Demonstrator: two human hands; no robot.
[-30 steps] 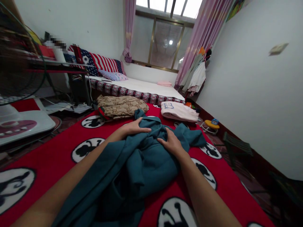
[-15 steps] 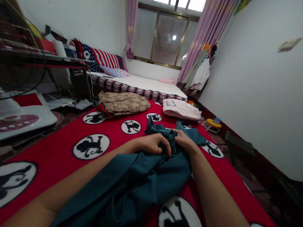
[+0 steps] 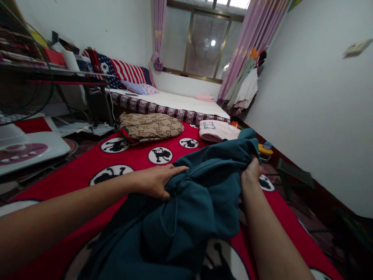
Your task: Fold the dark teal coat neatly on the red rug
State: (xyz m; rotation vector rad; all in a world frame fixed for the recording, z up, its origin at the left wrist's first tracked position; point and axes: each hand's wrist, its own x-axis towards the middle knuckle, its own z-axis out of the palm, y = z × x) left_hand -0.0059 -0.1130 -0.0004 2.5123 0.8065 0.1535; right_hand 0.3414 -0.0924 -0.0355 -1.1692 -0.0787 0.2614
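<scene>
Teal cloth (image 3: 201, 206) lies bunched over the red blanket (image 3: 72, 177), long axis slanting from the near side twd the far R corner. The R hand (image 3: 252, 169), nearer the R edge, has its fingers closed on the cloth's raised far end; the L hand (image 3: 154, 181) is at its L side, thumb & fingers part-open round a fold, grip unclear.

Left grip (image 3: 155, 181), right grip (image 3: 251, 171) on teal cloth (image 3: 201, 194).
</scene>
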